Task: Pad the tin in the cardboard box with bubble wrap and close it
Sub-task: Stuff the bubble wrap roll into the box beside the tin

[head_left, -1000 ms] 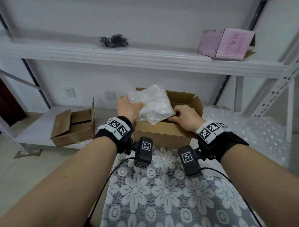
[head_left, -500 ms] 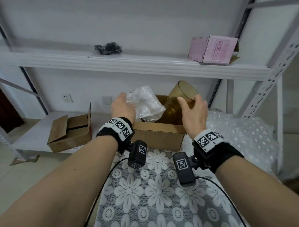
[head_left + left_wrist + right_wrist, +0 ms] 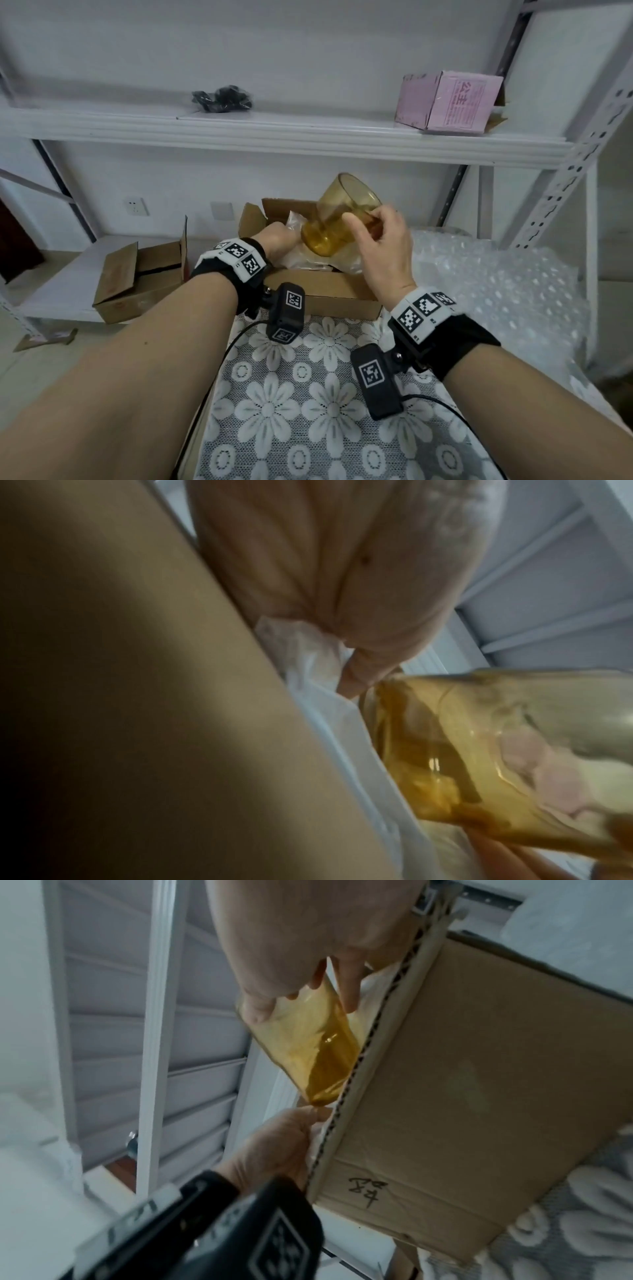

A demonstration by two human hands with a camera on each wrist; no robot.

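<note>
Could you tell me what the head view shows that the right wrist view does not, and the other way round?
Only the head view shows the pink box on the upper shelf, the second cardboard box and the bubble wrap sheet. Only the right wrist view shows the handwritten mark on the open box's side. Both show the right hand gripping the amber cup above the open cardboard box, with the left hand inside it.

walls: plain white, wall socket [image 3: 136,206] low on the left
shelving: white metal rack [image 3: 284,137], pink box [image 3: 448,102] on top shelf
table: grey floral lace cloth [image 3: 308,411]
floor: pale tiles [image 3: 20,359]
</note>
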